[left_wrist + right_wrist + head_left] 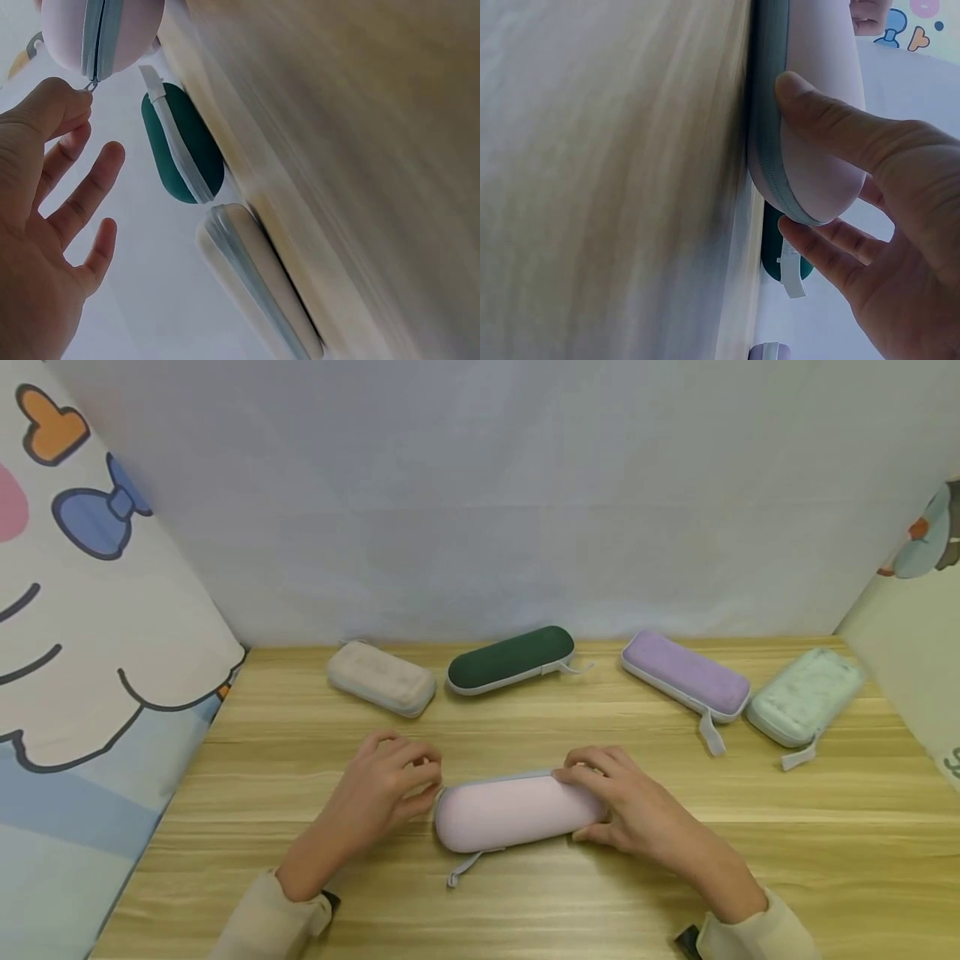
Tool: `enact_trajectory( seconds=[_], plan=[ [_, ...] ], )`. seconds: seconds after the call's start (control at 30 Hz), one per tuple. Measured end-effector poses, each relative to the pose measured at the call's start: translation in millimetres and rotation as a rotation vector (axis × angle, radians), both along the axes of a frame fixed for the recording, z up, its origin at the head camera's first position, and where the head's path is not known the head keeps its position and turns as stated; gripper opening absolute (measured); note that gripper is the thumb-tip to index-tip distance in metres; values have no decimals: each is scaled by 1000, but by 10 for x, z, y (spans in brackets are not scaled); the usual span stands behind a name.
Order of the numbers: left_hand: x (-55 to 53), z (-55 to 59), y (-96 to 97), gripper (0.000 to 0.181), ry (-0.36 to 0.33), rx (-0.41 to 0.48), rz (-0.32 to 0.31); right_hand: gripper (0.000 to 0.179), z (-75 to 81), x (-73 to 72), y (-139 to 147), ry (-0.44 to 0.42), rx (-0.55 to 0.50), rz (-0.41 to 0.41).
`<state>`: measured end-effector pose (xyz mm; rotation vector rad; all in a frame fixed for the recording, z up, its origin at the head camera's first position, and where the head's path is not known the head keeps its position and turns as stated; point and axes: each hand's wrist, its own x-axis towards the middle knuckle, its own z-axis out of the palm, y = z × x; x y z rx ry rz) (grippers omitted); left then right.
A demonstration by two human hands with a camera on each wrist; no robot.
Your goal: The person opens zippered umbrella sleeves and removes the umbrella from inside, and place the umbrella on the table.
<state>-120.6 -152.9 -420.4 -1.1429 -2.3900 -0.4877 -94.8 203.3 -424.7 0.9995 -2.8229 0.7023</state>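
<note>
A pale pink zip case [517, 814] with rounded ends lies on the wooden table in front of me. My right hand [626, 797] grips its right end, with the thumb on the near side and fingers at the far edge and end. At the case's left end, my left hand [393, 781] pinches the small zipper pull [91, 85] between thumb and index finger, while its other fingers spread loosely. The grey zipper [771, 112] runs along the side of the case and looks closed where it shows. A fabric loop [463, 868] sticks out at the near left.
Behind the hands, a beige case [382, 679], a dark green case [512, 660], a purple case [684, 675] and a mint case [806, 697] lie along the back of the table [300, 752]. A white cloth [525, 502] hangs behind them, with printed cartoon panels at both sides.
</note>
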Motion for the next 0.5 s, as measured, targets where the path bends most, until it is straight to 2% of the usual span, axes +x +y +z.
enact_trajectory(
  seconds=[0.5],
  plan=[
    [-163,77,193,20,-12,-70,-67,72,18,12,-4,-19,6,-11]
  ],
)
